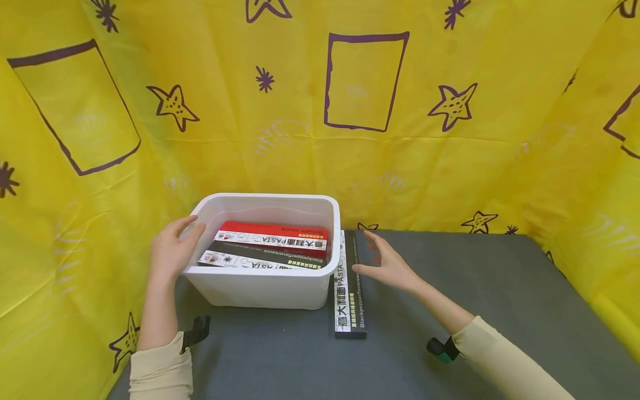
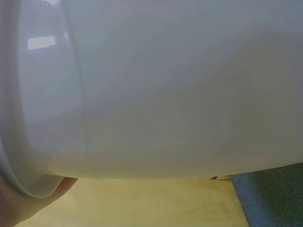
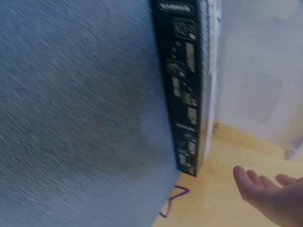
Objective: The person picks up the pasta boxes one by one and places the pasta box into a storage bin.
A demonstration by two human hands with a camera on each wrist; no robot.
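A white plastic bin (image 1: 265, 290) stands on the table, its plain wall (image 2: 165, 94) filling most of the left wrist view. My left hand (image 1: 172, 244) holds the bin's left rim, the thumb over the edge. Inside lie a red tomato sauce pasta box (image 1: 272, 228) and a black pepper pasta box (image 1: 295, 256). Another black-and-white pasta box (image 1: 344, 300) lies lengthwise on the table along the bin's right side. My right hand (image 1: 387, 266) hovers just right of that box, fingers spread and nothing held; the right wrist view shows its fingertips (image 3: 246, 177) apart from the box.
The dark grey table (image 1: 475, 311) extends to the right and front. A yellow cloth (image 1: 300, 155) with drawn stars and frames hangs behind and at both sides, close to the bin's back and left.
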